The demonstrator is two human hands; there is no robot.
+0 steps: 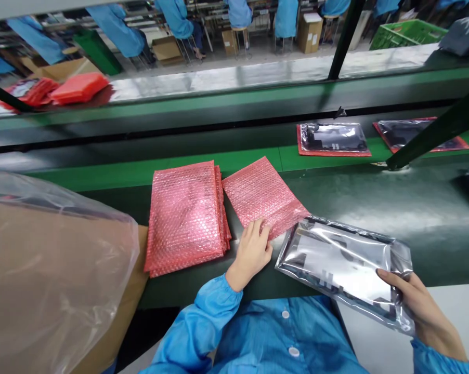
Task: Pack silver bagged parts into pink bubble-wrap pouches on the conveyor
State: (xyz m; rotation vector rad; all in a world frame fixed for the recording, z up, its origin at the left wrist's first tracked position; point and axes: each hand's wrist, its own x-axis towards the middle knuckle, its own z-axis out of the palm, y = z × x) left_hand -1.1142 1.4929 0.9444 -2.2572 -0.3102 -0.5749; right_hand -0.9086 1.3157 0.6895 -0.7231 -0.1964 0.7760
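Observation:
My right hand (417,301) grips the right end of a flat electronic panel in a clear, shiny plastic bag (336,259). The thumb lies on top; the fingers underneath are hidden. The panel tilts over the front edge of the bench. At the middle of the bench, my left hand (252,253) has its bent fingers on the lower edge of a single red bubble-wrap bag (260,195), whose right corner meets the panel's left end. Left of that hand lies a stack of red bubble-wrap bags (185,213).
A large carton lined with clear plastic (51,280) stands at the left. On the green strip behind lie two wrapped panels on red bags (334,139) (421,134). A dark slanted post (437,130) rises at the right. People in blue sit beyond.

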